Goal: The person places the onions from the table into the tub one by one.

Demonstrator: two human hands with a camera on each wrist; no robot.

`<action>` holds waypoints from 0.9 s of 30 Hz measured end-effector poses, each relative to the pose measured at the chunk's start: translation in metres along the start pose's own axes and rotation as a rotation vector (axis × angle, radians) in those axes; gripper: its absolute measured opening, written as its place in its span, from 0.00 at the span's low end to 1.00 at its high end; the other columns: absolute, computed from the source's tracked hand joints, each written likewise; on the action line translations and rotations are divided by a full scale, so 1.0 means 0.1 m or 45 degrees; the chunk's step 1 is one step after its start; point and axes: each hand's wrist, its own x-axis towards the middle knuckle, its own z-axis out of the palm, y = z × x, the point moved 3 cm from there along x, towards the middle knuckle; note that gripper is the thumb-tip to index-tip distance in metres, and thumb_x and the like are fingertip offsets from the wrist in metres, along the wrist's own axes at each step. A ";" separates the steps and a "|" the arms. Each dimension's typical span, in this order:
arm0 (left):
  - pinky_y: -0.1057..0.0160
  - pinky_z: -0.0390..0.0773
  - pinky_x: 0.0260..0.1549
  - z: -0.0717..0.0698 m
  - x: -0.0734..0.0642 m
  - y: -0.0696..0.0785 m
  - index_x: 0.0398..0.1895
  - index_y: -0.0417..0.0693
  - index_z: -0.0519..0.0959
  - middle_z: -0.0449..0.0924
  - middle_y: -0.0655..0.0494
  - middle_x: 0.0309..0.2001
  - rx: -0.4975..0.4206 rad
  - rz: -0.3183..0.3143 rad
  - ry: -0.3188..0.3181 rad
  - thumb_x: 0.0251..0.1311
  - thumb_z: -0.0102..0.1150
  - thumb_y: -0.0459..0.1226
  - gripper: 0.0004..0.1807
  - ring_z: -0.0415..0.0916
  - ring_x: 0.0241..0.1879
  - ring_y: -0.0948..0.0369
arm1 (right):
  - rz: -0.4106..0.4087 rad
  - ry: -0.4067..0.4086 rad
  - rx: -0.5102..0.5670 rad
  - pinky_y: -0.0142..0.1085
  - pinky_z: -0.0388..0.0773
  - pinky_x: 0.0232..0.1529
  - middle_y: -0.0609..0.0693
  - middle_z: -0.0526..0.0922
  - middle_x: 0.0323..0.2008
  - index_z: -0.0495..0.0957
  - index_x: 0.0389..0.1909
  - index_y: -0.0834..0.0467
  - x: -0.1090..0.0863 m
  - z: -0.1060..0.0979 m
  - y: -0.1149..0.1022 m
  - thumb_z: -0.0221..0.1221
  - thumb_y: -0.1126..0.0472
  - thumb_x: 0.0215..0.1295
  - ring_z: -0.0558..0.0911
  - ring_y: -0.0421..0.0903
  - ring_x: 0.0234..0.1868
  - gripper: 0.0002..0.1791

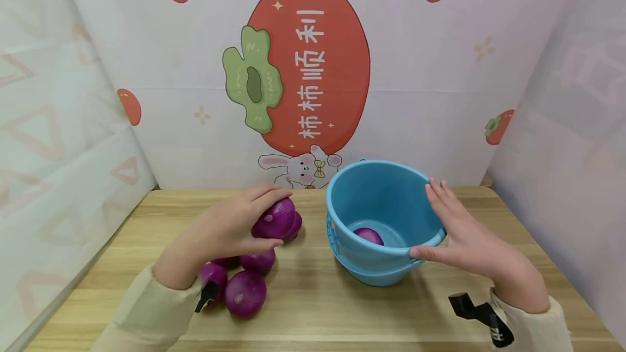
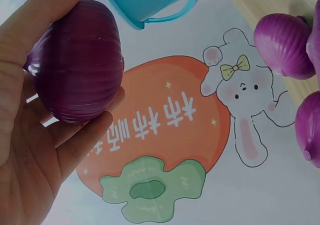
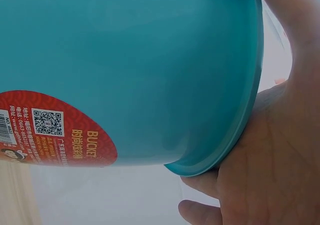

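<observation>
Thumb and fingers of my left hand (image 1: 227, 224) curl round a purple onion (image 1: 275, 219), which fills the palm in the left wrist view. Just behind it in the head view another onion (image 1: 295, 226) shows partly. My right hand (image 1: 464, 238) rests on the right side of a light blue bucket (image 1: 376, 265), its fingers nearly straight along the rim and its thumb at the near edge. Inside, on the bucket's bottom, lies one onion (image 1: 369, 235). The right wrist view shows the bucket's outer wall with a red label (image 3: 60, 130).
Several more onions, among them a round one (image 1: 246, 293), sit grouped below my left forearm, some partly hidden by it. The wooden table (image 1: 303, 314) ends at a white printed backdrop (image 1: 415, 96) behind and at pale side sheets.
</observation>
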 end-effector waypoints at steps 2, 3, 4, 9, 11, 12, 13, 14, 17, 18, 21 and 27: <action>0.61 0.84 0.50 0.00 0.02 0.01 0.68 0.48 0.70 0.73 0.56 0.61 0.003 0.002 0.008 0.50 0.75 0.51 0.42 0.74 0.58 0.59 | -0.001 0.000 0.001 0.78 0.60 0.56 0.57 0.34 0.81 0.36 0.79 0.62 0.00 0.00 0.00 0.70 0.38 0.53 0.32 0.63 0.80 0.67; 0.61 0.84 0.50 -0.01 0.02 0.02 0.67 0.48 0.70 0.73 0.56 0.61 0.002 0.003 0.010 0.50 0.75 0.51 0.42 0.73 0.58 0.59 | 0.001 -0.001 0.001 0.78 0.60 0.56 0.57 0.34 0.81 0.36 0.79 0.61 0.00 0.00 0.00 0.70 0.38 0.53 0.32 0.63 0.80 0.67; 0.61 0.84 0.49 -0.01 0.03 0.02 0.67 0.48 0.70 0.73 0.57 0.60 0.005 -0.001 0.012 0.50 0.74 0.51 0.41 0.73 0.58 0.60 | 0.002 -0.001 0.001 0.78 0.60 0.56 0.57 0.34 0.81 0.36 0.79 0.61 0.00 0.00 0.00 0.70 0.38 0.53 0.32 0.62 0.80 0.67; 0.60 0.83 0.51 -0.03 0.08 0.05 0.68 0.50 0.70 0.73 0.57 0.61 -0.005 -0.009 0.016 0.51 0.74 0.51 0.41 0.73 0.59 0.59 | 0.015 0.000 -0.008 0.78 0.60 0.56 0.57 0.34 0.81 0.35 0.79 0.61 0.00 0.00 0.00 0.69 0.37 0.53 0.33 0.63 0.80 0.68; 0.60 0.84 0.50 -0.04 0.10 0.06 0.68 0.51 0.70 0.73 0.57 0.62 -0.014 -0.008 0.020 0.50 0.75 0.50 0.42 0.73 0.59 0.59 | 0.017 0.001 -0.014 0.78 0.60 0.56 0.57 0.34 0.81 0.36 0.79 0.61 0.00 0.00 0.01 0.69 0.37 0.53 0.33 0.63 0.80 0.67; 0.60 0.84 0.50 -0.04 0.11 0.06 0.68 0.51 0.70 0.73 0.57 0.62 -0.018 -0.008 0.022 0.50 0.75 0.50 0.42 0.74 0.59 0.59 | 0.017 0.001 -0.014 0.78 0.60 0.56 0.57 0.34 0.81 0.36 0.79 0.61 0.00 0.00 0.01 0.69 0.37 0.53 0.33 0.63 0.80 0.67; 0.60 0.84 0.50 -0.04 0.12 0.07 0.68 0.51 0.70 0.73 0.57 0.61 -0.018 -0.006 0.025 0.50 0.75 0.50 0.41 0.74 0.59 0.59 | 0.017 0.002 -0.015 0.78 0.60 0.56 0.58 0.34 0.81 0.36 0.79 0.61 0.00 0.00 0.01 0.69 0.37 0.53 0.34 0.63 0.80 0.67; 0.59 0.84 0.50 -0.04 0.12 0.07 0.67 0.51 0.70 0.73 0.57 0.61 -0.018 -0.001 0.029 0.50 0.75 0.50 0.41 0.74 0.59 0.59 | 0.016 0.003 -0.015 0.78 0.60 0.56 0.58 0.34 0.81 0.36 0.79 0.61 0.00 0.01 0.01 0.69 0.37 0.53 0.34 0.63 0.80 0.67; 0.60 0.84 0.50 -0.02 0.14 0.09 0.66 0.50 0.71 0.74 0.56 0.61 -0.016 0.020 0.050 0.49 0.75 0.50 0.40 0.74 0.59 0.58 | 0.015 0.004 -0.013 0.78 0.59 0.56 0.58 0.34 0.81 0.36 0.79 0.61 0.00 0.01 0.01 0.70 0.37 0.52 0.34 0.63 0.80 0.68; 0.60 0.84 0.50 -0.02 0.15 0.09 0.66 0.50 0.71 0.74 0.56 0.61 -0.016 0.031 0.059 0.50 0.75 0.50 0.40 0.74 0.59 0.59 | 0.014 0.004 -0.013 0.78 0.59 0.56 0.57 0.34 0.81 0.36 0.79 0.61 0.00 0.01 0.01 0.70 0.37 0.52 0.34 0.63 0.80 0.68; 0.62 0.83 0.50 -0.01 0.18 0.11 0.65 0.49 0.72 0.74 0.57 0.60 -0.028 0.058 0.088 0.50 0.75 0.50 0.39 0.73 0.59 0.60 | 0.011 0.005 -0.014 0.78 0.59 0.57 0.57 0.34 0.81 0.36 0.79 0.61 0.00 0.01 0.01 0.70 0.38 0.52 0.34 0.63 0.80 0.68; 0.62 0.84 0.49 -0.01 0.22 0.16 0.67 0.51 0.71 0.74 0.57 0.61 -0.053 0.071 0.105 0.49 0.75 0.49 0.40 0.73 0.58 0.59 | 0.005 0.003 -0.018 0.78 0.59 0.57 0.57 0.34 0.81 0.36 0.79 0.61 0.01 0.01 0.00 0.70 0.38 0.52 0.34 0.63 0.80 0.68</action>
